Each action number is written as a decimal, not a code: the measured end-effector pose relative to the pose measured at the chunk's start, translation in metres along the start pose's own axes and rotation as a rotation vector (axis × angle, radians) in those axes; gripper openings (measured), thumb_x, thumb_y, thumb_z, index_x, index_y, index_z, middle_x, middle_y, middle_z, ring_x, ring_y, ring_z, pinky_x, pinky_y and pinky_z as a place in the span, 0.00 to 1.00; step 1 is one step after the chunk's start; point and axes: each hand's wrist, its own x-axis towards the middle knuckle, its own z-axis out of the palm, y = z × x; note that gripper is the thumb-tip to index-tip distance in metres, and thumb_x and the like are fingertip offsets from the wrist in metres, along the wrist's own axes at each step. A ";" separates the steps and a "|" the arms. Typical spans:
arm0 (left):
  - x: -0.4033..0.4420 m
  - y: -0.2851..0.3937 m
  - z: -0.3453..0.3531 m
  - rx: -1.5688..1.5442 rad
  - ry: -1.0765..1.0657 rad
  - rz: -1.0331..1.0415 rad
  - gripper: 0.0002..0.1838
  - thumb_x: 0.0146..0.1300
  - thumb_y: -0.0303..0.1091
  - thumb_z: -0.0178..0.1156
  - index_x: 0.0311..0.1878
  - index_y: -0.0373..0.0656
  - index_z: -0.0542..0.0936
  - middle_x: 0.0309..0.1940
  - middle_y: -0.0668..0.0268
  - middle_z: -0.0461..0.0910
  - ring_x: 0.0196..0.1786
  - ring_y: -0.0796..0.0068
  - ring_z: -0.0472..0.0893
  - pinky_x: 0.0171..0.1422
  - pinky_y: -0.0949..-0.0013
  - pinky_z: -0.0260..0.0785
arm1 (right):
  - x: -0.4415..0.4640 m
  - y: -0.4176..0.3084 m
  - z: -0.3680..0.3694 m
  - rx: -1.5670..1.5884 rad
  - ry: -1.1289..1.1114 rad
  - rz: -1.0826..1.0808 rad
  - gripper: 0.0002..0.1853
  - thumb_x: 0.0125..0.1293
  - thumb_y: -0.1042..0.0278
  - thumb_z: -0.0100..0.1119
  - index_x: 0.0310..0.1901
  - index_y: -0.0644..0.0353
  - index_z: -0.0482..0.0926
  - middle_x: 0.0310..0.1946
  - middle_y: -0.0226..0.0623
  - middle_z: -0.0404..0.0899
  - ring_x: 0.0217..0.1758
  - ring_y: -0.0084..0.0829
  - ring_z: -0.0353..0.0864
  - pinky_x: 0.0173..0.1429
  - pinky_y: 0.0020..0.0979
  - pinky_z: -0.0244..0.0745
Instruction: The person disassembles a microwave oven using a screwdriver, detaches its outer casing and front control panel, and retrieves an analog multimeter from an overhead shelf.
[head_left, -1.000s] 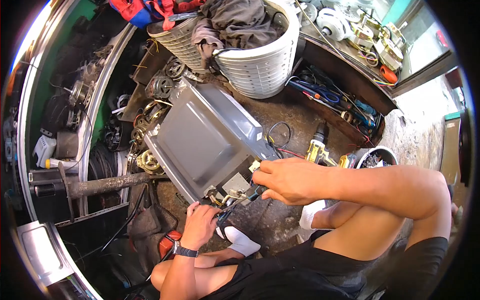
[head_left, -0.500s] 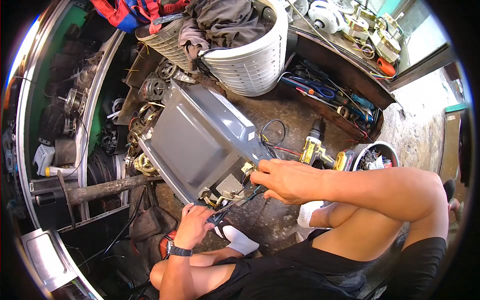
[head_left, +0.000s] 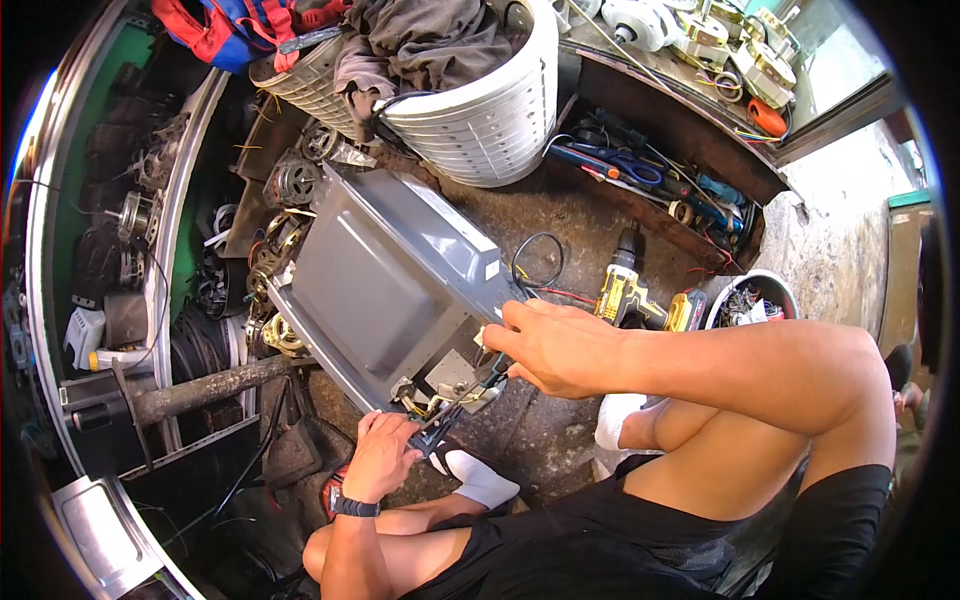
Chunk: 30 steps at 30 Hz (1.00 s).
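One grey casing (head_left: 365,290) lies on our grimy floor (head_left: 575,235), our left hand (head_left: 385,452) curled at its near corner, our right hand (head_left: 550,345) bent over its wired end; either grip, we cannot tell. Past a drill (head_left: 622,290), a white basket (head_left: 480,130) stands at the floor's far edge.

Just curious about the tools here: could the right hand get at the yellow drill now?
Probably yes: the yellow drill lies close beyond the right hand and nothing bulky shows between them, though that hand is at the grey casing.
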 end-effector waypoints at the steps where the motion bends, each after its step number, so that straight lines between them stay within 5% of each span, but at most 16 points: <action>1: 0.000 -0.001 0.000 0.000 -0.004 0.000 0.22 0.55 0.31 0.75 0.54 0.43 0.85 0.48 0.60 0.82 0.61 0.56 0.78 0.78 0.49 0.57 | 0.000 0.001 0.001 0.004 -0.001 0.002 0.19 0.70 0.65 0.67 0.57 0.62 0.74 0.51 0.55 0.77 0.55 0.55 0.82 0.58 0.51 0.79; 30: 0.006 0.002 0.000 -0.002 0.017 0.013 0.21 0.49 0.25 0.76 0.48 0.42 0.84 0.44 0.60 0.81 0.56 0.54 0.79 0.72 0.52 0.61 | 0.005 0.004 -0.005 0.032 -0.057 0.010 0.19 0.71 0.64 0.64 0.57 0.64 0.74 0.50 0.59 0.79 0.51 0.58 0.87 0.57 0.54 0.81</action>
